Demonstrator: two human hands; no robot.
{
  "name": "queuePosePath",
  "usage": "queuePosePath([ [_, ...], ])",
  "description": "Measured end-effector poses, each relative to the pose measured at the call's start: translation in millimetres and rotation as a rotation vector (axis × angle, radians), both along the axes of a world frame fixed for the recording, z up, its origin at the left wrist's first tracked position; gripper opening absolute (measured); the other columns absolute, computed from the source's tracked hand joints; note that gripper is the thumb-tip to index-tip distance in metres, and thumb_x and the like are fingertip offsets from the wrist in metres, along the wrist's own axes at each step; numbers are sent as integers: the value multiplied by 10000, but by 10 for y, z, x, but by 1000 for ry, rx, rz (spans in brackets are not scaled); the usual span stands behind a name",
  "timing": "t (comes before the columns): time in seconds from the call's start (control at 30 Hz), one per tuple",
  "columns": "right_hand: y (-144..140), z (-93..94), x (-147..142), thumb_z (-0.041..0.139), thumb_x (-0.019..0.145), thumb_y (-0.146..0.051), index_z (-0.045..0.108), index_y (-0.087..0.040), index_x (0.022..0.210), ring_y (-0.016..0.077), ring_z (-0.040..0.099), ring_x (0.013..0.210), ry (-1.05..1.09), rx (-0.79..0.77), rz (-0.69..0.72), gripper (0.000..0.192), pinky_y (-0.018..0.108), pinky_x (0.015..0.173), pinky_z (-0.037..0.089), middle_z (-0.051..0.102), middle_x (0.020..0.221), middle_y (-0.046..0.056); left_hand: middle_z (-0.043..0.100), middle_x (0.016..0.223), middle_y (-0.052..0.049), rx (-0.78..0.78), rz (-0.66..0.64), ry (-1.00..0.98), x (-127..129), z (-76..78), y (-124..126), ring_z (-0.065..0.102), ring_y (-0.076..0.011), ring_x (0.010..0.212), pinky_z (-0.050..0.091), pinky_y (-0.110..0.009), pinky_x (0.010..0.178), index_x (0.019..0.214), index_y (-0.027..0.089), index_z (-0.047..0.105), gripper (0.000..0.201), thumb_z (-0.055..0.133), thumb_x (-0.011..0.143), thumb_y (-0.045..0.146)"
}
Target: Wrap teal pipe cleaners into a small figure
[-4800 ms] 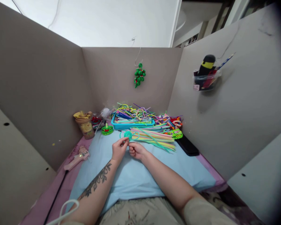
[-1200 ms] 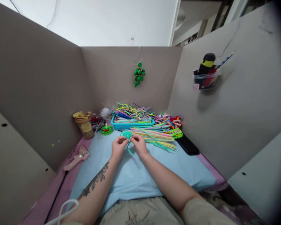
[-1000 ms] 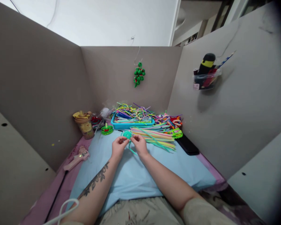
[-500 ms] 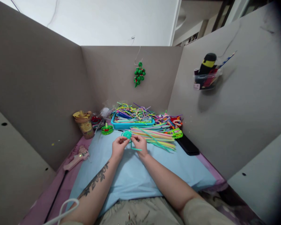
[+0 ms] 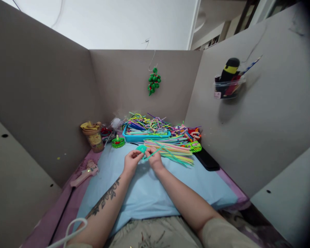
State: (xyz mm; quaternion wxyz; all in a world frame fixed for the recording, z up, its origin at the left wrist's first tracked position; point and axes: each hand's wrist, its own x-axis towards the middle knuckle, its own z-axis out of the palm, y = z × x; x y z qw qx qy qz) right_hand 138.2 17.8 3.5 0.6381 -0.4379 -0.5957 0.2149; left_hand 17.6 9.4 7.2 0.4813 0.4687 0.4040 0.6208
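Teal pipe-cleaner coil [image 5: 141,148] sits pinched between the two hands, just above the pale blue cloth [image 5: 150,193] that covers the middle of the work surface. Left hand [image 5: 131,162] closes thumb and forefinger on the near left edge of the coil, so the small round spiral pokes out past the fingertips, away from the person. Right hand [image 5: 154,158] is curled just beside it, fingers clenched on the loose teal tail [image 5: 153,153] of the same pipe cleaner, which runs up and to the right from the coil across the knuckles; the two hands are nearly touching, with the coil at the gap between them and slightly beyond. Whether the coil rests on the cloth or is lifted clear of it cannot be told. Just beyond the right hand lies a fanned bundle of pastel pipe cleaners [image 5: 170,150], and behind that a blue tray [image 5: 144,137] heaped with tangled coloured ones. A small green finished figure [image 5: 118,142] stands to the left of the tray, near a tan cup [image 5: 93,136] in the corner. A pink glue gun [image 5: 85,173] lies on the purple mat at the left edge of the cloth, well apart from the hands, and a black flat device [image 5: 207,160] lies to the right of the bundle. A green beaded ornament [image 5: 154,81] hangs on the back partition.
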Motion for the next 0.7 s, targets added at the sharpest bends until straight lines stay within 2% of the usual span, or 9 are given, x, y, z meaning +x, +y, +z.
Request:
queuePosePath([
  [0.1, 34, -26, 5, 540, 716, -256, 536, -191, 558, 149, 498, 647, 12, -19, 7, 171, 275, 632, 413, 520, 632, 3, 598, 572, 15, -26, -18, 3, -12, 1, 10, 491, -76, 477, 337, -182, 429, 753, 137, 625, 306, 764, 548, 317],
  [0.2, 33, -51, -13, 541, 710, -244, 592, -187, 702, 153, 509, 678, 28, -29, -16, 77, 275, 632, 424, 561, 725, 18, 588, 560, 25, -43, 36, -20, -35, 3, 42, 459, -58, 456, 318, -175, 424, 746, 135, 623, 317, 770, 535, 321],
  [0.27, -5, -54, -33, 547, 688, -201, 595, -195, 838, 159, 519, 723, -8, -8, -25, 158, 281, 653, 434, 576, 810, 24, 581, 555, 33, -65, 76, -47, -56, 3, 64, 440, -50, 442, 309, -175, 424, 751, 136, 623, 336, 776, 522, 329],
  [0.33, -61, -41, -53, 543, 673, -149, 589, -218, 906, 173, 527, 804, -122, 45, 29, 248, 302, 718, 439, 586, 871, 26, 573, 552, 41, -78, 90, -86, -77, 1, 81, 425, -44, 430, 304, -176, 424, 768, 138, 623, 358, 778, 514, 338],
  [0.43, -136, -8, -81, 524, 694, -108, 614, -254, 903, 188, 520, 904, -336, 139, 173, 271, 351, 857, 400, 604, 901, 19, 578, 573, 35, -87, 81, -139, -93, -5, 90, 439, -45, 435, 309, -178, 427, 779, 133, 620, 386, 783, 501, 346],
  [0.5, -159, 8, -98, 519, 727, -116, 631, -262, 886, 194, 518, 922, -410, 172, 201, 244, 377, 905, 367, 614, 898, 19, 594, 605, 19, -111, 64, -168, -90, -9, 90, 479, -58, 461, 323, -180, 435, 786, 127, 620, 417, 790, 481, 355],
  [0.7, -168, -21, -132, 512, 775, -149, 637, -236, 797, 196, 517, 861, -508, 222, 190, 153, 380, 859, 373, 618, 828, 31, 594, 606, 21, -123, 71, -166, -74, -43, 121, 492, -64, 471, 324, -181, 433, 760, 125, 608, 419, 798, 461, 349],
])
